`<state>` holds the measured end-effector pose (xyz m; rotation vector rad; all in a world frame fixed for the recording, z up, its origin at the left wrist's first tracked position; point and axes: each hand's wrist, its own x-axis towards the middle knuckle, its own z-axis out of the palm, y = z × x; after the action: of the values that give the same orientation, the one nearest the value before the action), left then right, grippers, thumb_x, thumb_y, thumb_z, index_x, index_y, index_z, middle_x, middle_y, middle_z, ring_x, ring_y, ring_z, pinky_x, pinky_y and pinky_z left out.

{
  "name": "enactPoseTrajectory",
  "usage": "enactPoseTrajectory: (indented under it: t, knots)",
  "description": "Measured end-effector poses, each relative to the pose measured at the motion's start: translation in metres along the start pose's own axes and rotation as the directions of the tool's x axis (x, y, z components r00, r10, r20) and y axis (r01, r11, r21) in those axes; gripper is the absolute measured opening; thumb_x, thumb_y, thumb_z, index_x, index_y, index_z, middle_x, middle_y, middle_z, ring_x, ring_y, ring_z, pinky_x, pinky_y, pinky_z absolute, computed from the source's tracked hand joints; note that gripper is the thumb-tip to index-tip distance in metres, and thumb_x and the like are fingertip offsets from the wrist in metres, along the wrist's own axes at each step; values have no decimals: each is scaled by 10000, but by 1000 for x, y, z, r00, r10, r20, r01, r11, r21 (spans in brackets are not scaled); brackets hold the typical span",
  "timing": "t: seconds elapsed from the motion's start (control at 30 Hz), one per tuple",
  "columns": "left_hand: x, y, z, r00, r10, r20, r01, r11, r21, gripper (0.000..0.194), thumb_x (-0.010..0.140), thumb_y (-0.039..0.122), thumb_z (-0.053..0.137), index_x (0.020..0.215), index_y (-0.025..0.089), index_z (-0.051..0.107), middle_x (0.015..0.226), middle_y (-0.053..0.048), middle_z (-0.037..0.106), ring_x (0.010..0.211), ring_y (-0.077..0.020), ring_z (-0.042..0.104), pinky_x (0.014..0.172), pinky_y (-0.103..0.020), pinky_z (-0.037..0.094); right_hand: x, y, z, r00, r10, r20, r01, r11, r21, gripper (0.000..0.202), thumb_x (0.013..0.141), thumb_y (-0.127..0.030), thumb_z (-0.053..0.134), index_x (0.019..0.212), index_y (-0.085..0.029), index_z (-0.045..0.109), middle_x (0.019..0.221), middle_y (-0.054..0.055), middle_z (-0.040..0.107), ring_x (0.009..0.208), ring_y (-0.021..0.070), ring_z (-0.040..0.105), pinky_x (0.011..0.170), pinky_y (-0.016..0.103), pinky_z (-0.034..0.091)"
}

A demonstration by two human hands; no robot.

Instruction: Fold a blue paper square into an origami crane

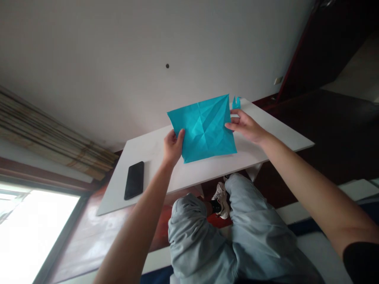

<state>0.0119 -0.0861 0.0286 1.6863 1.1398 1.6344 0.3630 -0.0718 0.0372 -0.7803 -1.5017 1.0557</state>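
A creased sheet of turquoise paper (pixel 204 130) is spread out above the white table, its fold lines meeting near the middle. My left hand (pixel 173 146) grips its left edge, with the thumb on the near face and the fingers behind. At the right edge, my right hand (pixel 243 125) pinches the sheet between thumb and fingers. Just beyond my right hand, a small folded turquoise paper piece (pixel 236 103) with pointed tips stands at the table's back edge.
A black phone (pixel 134 180) lies on the left part of the white table (pixel 160 173). The wall rises behind the table. My knees are below the front edge, a curtain and bright window are at left, and a dark doorway is at right.
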Motion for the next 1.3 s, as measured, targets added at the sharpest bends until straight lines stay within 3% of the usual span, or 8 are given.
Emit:
enactPoseTrajectory:
  t: [0.17,0.3,0.5,0.7,0.87,1.03,1.17,1.3]
  knots:
    - [61,-23,-6,997,-65,-41,62,996,-69,834,859,996,946,1182,273,682,794,19,758,623,-155,632,536,-257,446,88,11,16,995,-104,-4,104,994,-20,988,804,-692,1087,1634,-416,628,987,-51,862,835,242,765,805,407,675]
    - [75,-62,-3,998,-51,-22,48,994,-99,1262,787,877,1069,1738,321,452,1199,-72,911,926,-242,854,817,-376,712,133,25,30,967,-252,-46,237,947,-217,497,943,-729,918,1173,-289,883,1050,30,875,850,218,663,830,400,618]
    - [64,-106,-6,997,-69,-36,71,995,65,773,833,699,1097,1432,277,849,1264,-92,880,1111,-290,849,942,-414,722,134,53,24,977,-174,125,202,941,-271,807,830,-631,1067,1548,-320,869,1232,39,880,974,270,752,964,477,697]
    - [77,-112,-21,997,-44,-63,43,999,-7,860,784,688,1142,1470,261,849,983,-18,839,934,-217,831,915,-348,699,128,43,12,961,-250,121,277,838,-470,540,947,-496,1023,1444,-306,927,1107,39,852,961,279,731,1034,524,676]
    - [81,-106,-23,994,-107,-10,103,976,-194,909,723,785,1160,1433,298,867,1248,-80,914,1126,-261,880,986,-382,728,122,29,16,959,-254,124,282,847,-450,512,948,-552,1032,1390,-315,930,1199,48,886,980,278,744,1029,510,664]
    - [84,-106,-25,990,-136,-43,124,969,-215,877,695,750,1180,1336,238,871,1223,-102,912,1136,-283,871,1024,-419,722,118,35,21,961,-250,117,275,849,-451,505,939,-549,1043,1362,-298,932,1086,46,856,968,290,750,957,484,657]
    - [79,-96,-27,994,0,-106,12,994,113,568,879,654,1076,1253,264,900,1204,-78,841,1119,-269,808,1068,-461,690,120,39,19,942,-309,131,329,775,-540,325,1008,-497,989,1261,-301,928,1012,42,827,896,270,714,890,463,639]
    - [66,-71,-23,938,340,-60,-246,779,576,468,874,435,1129,1288,320,942,1465,-123,779,1422,-367,716,1292,-586,542,116,32,23,864,-473,173,456,588,-669,271,1136,-552,871,1069,-293,915,1156,112,786,1116,353,746,1089,621,642]
